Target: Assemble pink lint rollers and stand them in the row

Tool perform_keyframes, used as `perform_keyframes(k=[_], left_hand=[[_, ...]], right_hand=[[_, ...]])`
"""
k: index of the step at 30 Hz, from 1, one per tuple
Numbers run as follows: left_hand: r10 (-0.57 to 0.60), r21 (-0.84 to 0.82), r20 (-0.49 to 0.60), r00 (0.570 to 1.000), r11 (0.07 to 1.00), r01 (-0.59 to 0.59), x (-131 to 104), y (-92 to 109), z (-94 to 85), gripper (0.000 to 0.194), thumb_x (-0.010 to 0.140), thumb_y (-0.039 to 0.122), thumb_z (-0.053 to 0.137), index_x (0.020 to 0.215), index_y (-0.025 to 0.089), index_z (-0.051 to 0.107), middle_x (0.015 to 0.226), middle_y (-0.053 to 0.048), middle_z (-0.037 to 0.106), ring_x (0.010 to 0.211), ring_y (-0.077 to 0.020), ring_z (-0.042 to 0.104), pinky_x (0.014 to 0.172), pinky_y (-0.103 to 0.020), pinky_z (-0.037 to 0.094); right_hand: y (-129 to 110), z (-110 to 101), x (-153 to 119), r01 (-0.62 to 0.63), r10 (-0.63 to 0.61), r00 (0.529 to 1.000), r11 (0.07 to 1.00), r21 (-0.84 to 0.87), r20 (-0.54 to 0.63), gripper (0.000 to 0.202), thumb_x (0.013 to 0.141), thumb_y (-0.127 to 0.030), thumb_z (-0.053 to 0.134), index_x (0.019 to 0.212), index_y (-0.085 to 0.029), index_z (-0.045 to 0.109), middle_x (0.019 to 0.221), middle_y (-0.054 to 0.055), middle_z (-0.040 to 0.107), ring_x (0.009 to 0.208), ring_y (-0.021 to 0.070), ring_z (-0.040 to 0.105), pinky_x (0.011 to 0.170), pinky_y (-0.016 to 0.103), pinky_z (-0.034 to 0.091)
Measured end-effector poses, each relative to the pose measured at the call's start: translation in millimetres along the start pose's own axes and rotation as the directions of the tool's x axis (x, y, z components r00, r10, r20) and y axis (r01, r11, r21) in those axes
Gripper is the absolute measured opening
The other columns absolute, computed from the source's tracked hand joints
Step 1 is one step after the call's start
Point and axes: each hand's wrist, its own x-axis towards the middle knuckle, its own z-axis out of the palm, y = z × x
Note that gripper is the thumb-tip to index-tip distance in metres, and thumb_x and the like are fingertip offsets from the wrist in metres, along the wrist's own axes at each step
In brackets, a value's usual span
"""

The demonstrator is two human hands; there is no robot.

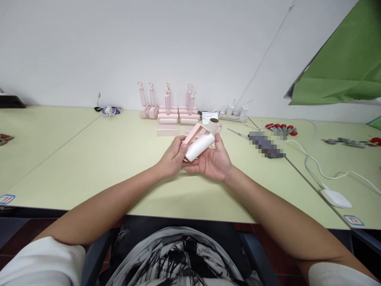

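Over the middle of the table my left hand [174, 158] is closed, its thumb pressing on a pink plastic frame [192, 135] that looks like part of a lint roller. A white paper roll [200, 147] lies tilted alongside that frame. My right hand [214, 161] cups the roll from the right, palm up, with the thumb at its upper end and the fingers beneath. Just beyond, a second roll with a brown cardboard core [213, 124] shows its open end. The fingers under the roll are partly hidden.
Several pink lint rollers [168, 115] with upright handles stand along the wall. At right lie a pixelated dark object [264, 145], red-handled tools [281, 129] and a white charger [336, 197] with its cable. A coiled white cable [109, 111] sits at back left. Green cloth [342, 59] hangs upper right.
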Motion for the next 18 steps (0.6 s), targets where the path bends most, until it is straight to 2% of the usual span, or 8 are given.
perform_keyframes(k=[4,6,9,13,16,18], left_hand=[[0.115,0.234,-0.027,0.993,0.966,-0.106,1,-4,-3.1,0.047,0.099,0.055,0.032,0.126,0.019,0.048,0.125,-0.013,0.055,0.104,-0.0229,0.059,0.080,-0.036,0.054],[0.143,0.304,-0.016,0.990,0.943,-0.131,2,-4,-6.0,0.046,0.099,0.054,0.033,0.123,0.020,0.052,0.122,-0.012,0.057,0.109,-0.0245,0.057,0.083,-0.037,0.053],[0.122,0.292,0.005,0.993,0.949,-0.118,3,-2,-9.5,0.044,0.099,0.054,0.034,0.120,0.020,0.053,0.114,-0.010,0.061,0.106,-0.0247,0.058,0.080,-0.037,0.052],[0.086,0.263,-0.013,0.996,0.961,-0.080,4,-2,-9.9,0.041,0.099,0.054,0.033,0.117,0.021,0.050,0.108,-0.008,0.063,0.100,-0.0224,0.060,0.079,-0.036,0.051],[0.123,0.359,-0.034,0.992,0.928,-0.103,5,-1,-9.8,0.042,0.100,0.053,0.032,0.117,0.020,0.051,0.111,-0.009,0.061,0.102,-0.0224,0.058,0.084,-0.037,0.050],[0.180,0.449,-0.010,0.984,0.880,-0.157,6,1,-12.1,0.043,0.100,0.052,0.032,0.117,0.019,0.054,0.113,-0.010,0.060,0.106,-0.0233,0.056,0.089,-0.039,0.048]], right_hand=[[1,2,0,0.016,-0.017,1.000,1.000,0.018,0.006,0.088,0.087,-0.080,0.009,0.125,-0.016,0.055,0.100,0.015,0.072,0.082,0.0278,0.071,0.076,0.052,0.058],[1,2,0,0.024,-0.024,1.000,0.999,0.033,0.006,0.083,0.089,-0.077,0.012,0.125,-0.015,0.055,0.100,0.016,0.072,0.083,0.0275,0.070,0.074,0.049,0.058],[1,2,0,0.021,-0.022,1.000,0.998,0.052,0.016,0.080,0.091,-0.074,0.016,0.126,-0.013,0.054,0.099,0.016,0.071,0.083,0.0270,0.069,0.072,0.047,0.058],[5,4,0,0.024,-0.026,0.999,0.997,0.070,0.030,0.077,0.091,-0.073,0.020,0.125,-0.014,0.055,0.101,0.015,0.071,0.086,0.0274,0.069,0.079,0.050,0.057],[7,6,1,0.067,-0.068,0.998,0.994,0.090,0.012,0.074,0.091,-0.072,0.021,0.124,-0.015,0.055,0.105,0.015,0.070,0.089,0.0275,0.068,0.081,0.051,0.057],[7,7,1,0.096,-0.097,0.995,0.992,0.080,0.012,0.071,0.091,-0.070,0.022,0.124,-0.016,0.055,0.107,0.014,0.070,0.089,0.0272,0.068,0.079,0.049,0.057]])
